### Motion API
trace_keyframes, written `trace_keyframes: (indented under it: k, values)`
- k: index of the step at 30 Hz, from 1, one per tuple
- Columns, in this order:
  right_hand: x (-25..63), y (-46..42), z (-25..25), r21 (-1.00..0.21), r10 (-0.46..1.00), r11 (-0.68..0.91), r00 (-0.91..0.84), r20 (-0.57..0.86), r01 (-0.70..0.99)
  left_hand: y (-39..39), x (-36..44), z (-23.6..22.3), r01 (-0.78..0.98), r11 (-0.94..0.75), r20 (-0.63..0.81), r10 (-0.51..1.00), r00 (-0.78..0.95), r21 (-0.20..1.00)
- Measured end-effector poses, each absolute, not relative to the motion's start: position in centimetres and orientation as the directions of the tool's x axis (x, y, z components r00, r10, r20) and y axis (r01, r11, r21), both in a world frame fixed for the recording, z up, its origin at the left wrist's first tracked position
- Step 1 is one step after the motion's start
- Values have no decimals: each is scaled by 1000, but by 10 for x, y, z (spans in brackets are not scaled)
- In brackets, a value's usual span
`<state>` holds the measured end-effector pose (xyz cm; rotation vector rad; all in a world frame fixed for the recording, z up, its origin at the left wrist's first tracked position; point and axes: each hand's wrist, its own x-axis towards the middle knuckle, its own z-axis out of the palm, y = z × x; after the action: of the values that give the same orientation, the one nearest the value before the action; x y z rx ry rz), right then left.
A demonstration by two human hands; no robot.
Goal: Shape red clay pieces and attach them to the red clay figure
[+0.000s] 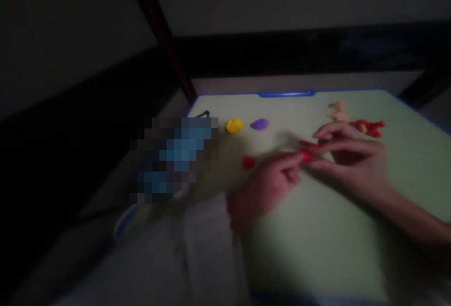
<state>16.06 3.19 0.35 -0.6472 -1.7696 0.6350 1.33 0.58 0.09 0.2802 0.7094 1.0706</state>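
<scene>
My left hand and my right hand meet over a pale green board. Both pinch a small piece of red clay between their fingertips. A thin red strip shows just above it, by the right hand's fingers. A small red lump lies on the board just left of my left hand. The picture is dim and blurred.
On the far part of the board lie a yellow lump, a purple lump, a pale peach clay shape and a red clay shape. A blurred-out patch covers the board's left edge. A dark rail runs behind.
</scene>
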Motion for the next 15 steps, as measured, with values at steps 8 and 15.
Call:
trace_keyframes:
  k: [8, 15]
  values:
    - [161, 32, 6, -666, 683, 727, -267, 680, 164, 8, 10, -7, -665, 489, -310, 872, 378, 565]
    - [158, 31, 7, -691, 699, 710, -250, 670, 133, 6, 11, -1, -684, 488, -341, 872, 351, 543]
